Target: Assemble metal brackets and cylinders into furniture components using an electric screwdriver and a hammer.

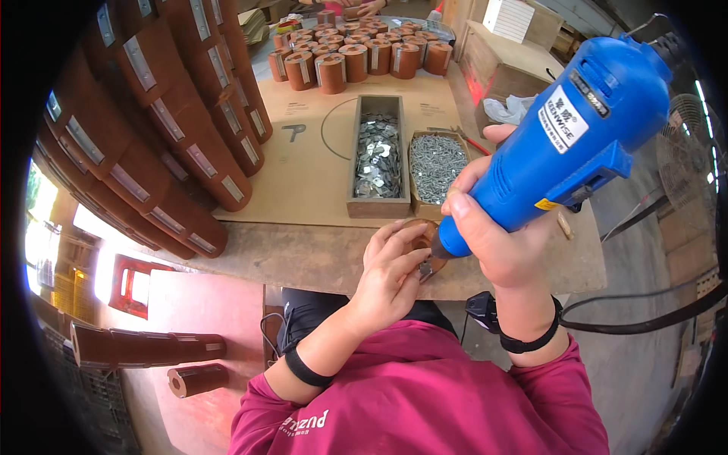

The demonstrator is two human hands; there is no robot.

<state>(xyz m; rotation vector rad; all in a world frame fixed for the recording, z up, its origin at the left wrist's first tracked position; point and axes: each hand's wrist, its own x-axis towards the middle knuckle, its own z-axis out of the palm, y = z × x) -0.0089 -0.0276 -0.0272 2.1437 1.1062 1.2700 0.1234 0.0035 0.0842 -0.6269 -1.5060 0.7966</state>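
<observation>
My right hand [500, 235] is wrapped round a blue electric screwdriver [523, 171], which is tilted with its dark nose pointing down and left. The nose meets a small reddish-brown cylinder [437, 265] at the near edge of the workbench. My left hand [390, 269] holds that cylinder from the left, fingertips beside the screwdriver's nose. Just under those fingertips shows a bit of a shiny metal plate [425, 271]. The fingers and the nose hide most of the cylinder, and the screwdriver's tip cannot be seen.
Beyond my hands stand a wooden box [354, 199] of metal plates and a carton [418, 208] of screws. Stacked brown cylinders [159, 114] rise at the left; several more [331, 72] stand farther back, near another person's hands [370, 8]. A black cable [644, 324] runs at the right.
</observation>
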